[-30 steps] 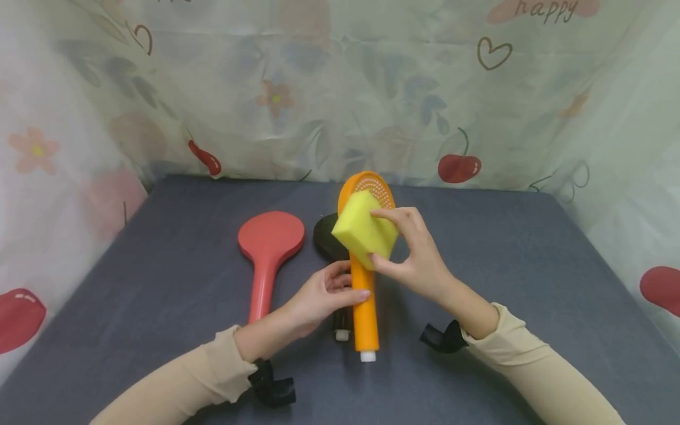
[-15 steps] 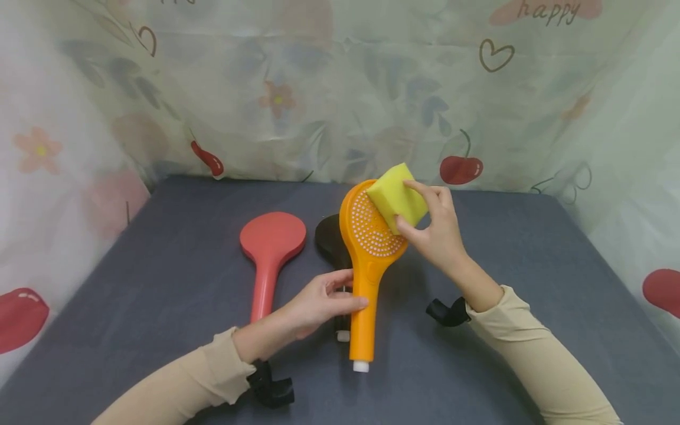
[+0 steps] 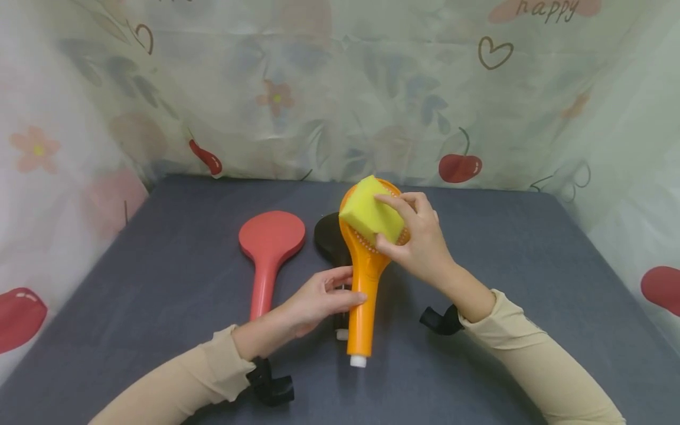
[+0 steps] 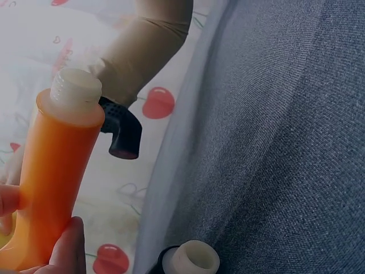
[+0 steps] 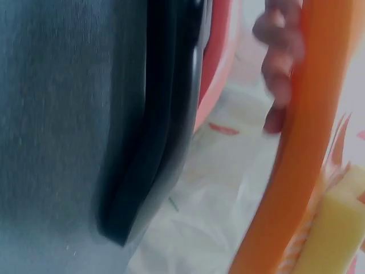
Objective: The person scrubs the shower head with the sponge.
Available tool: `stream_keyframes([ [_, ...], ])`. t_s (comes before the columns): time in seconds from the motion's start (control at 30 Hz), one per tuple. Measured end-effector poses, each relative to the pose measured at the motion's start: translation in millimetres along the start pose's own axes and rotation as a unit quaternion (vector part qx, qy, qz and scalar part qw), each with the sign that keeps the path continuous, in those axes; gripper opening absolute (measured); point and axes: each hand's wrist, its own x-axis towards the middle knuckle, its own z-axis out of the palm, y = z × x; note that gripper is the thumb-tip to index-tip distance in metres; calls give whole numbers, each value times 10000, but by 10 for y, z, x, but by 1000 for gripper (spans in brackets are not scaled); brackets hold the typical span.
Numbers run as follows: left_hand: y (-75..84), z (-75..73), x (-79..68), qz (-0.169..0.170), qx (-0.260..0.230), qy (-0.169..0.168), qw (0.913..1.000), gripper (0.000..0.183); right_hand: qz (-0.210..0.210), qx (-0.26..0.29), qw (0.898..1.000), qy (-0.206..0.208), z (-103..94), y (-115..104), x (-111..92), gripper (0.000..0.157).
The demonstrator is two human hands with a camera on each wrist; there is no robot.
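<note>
My left hand grips the handle of an orange shower head, holding it raised off the table with its nozzle face up. A white threaded end tips the handle in the left wrist view. In my right hand a yellow sponge is pinched between thumb and fingers. The sponge lies against the nozzle face and covers most of it. From the right wrist view, the sponge touches the nozzle side of the orange head.
A red shower head lies on the dark grey table, left of the hands. Behind the orange one lies a black shower head, partly hidden. A patterned curtain surrounds the table's back and sides.
The sponge moved right and up across the nozzle face, uncovering it, then came back left and down over it. The orange shower head tilted slightly, its handle end shifting left.
</note>
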Motion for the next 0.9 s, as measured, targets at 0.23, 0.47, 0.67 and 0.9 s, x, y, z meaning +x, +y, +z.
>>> stream_keyframes([
  [0.23,10,0,-9,5,-159,-81,9998,57,593,-90,9975,376,-106,211,105,54],
  [0.47,14,-3,-4,-60,-193,-84,9998,57,610,-90,9976,325,-89,193,87,53],
  [0.67,7,-7,5,-98,-246,-89,9996,57,174,-169,9996,129,-12,70,21,52],
  [0.9,3,-8,-5,-93,-384,-119,9992,58,-424,-263,9987,-130,36,-20,-49,49],
])
